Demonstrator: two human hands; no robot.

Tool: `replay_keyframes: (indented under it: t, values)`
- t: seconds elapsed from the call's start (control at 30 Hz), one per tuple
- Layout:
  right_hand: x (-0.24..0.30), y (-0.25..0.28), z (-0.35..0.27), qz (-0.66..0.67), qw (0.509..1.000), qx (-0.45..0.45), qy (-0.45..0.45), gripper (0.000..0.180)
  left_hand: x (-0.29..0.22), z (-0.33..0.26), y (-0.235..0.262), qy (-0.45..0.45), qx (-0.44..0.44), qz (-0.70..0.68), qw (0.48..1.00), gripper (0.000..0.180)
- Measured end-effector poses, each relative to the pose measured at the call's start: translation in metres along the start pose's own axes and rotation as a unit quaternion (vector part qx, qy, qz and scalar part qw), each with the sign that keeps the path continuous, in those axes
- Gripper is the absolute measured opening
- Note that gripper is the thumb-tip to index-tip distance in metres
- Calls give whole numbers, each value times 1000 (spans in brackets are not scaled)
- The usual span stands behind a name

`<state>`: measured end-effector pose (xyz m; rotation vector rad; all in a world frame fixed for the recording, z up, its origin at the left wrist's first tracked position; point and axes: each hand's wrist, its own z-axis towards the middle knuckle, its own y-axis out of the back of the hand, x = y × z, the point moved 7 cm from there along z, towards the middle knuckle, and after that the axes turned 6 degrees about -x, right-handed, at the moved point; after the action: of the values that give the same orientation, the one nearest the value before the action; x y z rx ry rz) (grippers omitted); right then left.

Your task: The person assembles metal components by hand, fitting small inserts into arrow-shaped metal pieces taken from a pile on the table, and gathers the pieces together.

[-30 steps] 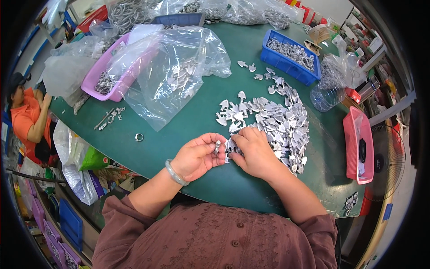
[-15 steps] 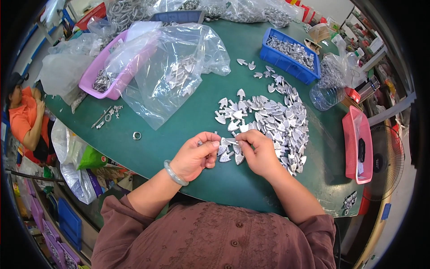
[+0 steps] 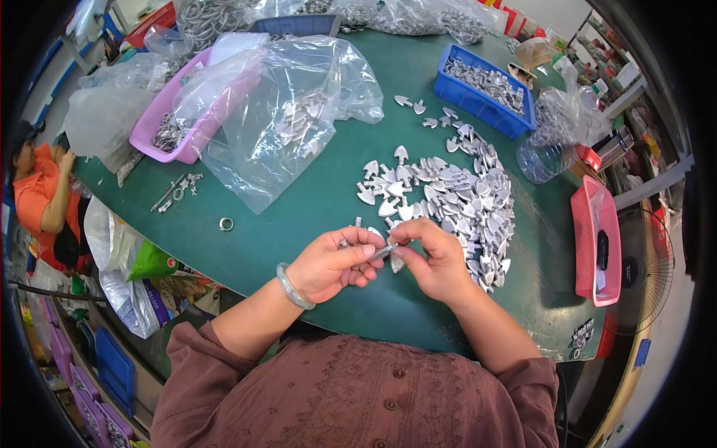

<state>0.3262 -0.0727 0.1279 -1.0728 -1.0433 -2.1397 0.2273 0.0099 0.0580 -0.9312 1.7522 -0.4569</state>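
Observation:
Just in front of me, my left hand pinches a slim silvery metal piece between thumb and fingers. At the other end of that piece, the thumb and forefinger of my right hand are closed on its tip; its exact shape is partly hidden. Another bit of metal shows among the fingers of my left hand. Beyond and right of the hands lies a heap of silvery spade-shaped metal pieces, with several loose ones close to my fingertips.
The green table carries a blue bin of metal parts, a purple tray, a clear plastic bag, a nut-like ring and a pink basket. A fan stands at right. Another person sits at far left.
My hands have come together. The slim metal piece now spans between both hands' fingertips, where before my right hand held a piece apart from the left.

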Motion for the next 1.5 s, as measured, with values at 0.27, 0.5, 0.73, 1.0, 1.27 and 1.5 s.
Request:
replay_keyframes:
  t: [0.27,0.5,0.73,1.0,1.27,1.5]
  values:
    - [2,-2,-2,5,1000,13,22,34,1,-2,-5,-4,-4,-17,1000,31]
    - [-6,8,4,-52,998,-28,2,30,-3,-2,-6,-3,3,-57,998,28]
    - [-8,10,-4,-286,953,92,42,19,-4,-3,-1,-15,-15,-53,998,23]
    - [-5,-2,-15,-371,923,100,30,29,-6,-4,0,-32,-65,6,997,19]
    - [-16,4,-19,-260,963,58,-30,11,-3,-3,-1,-42,-71,94,992,24]
    - [-20,2,-23,-36,983,64,-167,12,3,-1,-10,-52,-71,95,992,20]
